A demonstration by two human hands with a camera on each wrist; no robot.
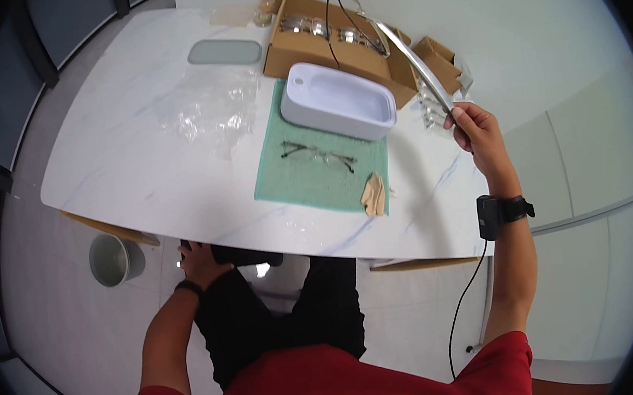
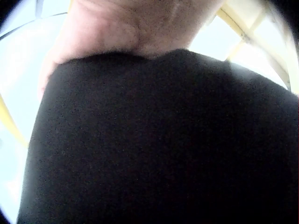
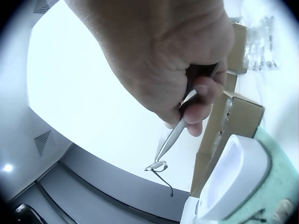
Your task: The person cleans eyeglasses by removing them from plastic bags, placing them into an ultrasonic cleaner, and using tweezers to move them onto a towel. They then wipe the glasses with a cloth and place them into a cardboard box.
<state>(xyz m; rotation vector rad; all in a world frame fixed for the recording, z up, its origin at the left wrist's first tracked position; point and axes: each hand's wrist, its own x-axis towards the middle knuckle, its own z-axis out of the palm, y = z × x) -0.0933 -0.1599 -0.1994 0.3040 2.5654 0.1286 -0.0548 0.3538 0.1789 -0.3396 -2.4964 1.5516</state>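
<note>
Silver glasses (image 1: 393,36) lifted upper right, above the white tub (image 1: 336,99) | your right hand (image 1: 479,132) pinches one temple arm, keeping lenses untouched | left hand (image 1: 200,262) rests on your thigh under the table (image 1: 132,153), fingers apparently relaxed.

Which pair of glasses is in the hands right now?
The silver-armed glasses, raised above the cardboard box and pinched by the right hand. The dark-framed pair lies untouched on the green towel.
</note>
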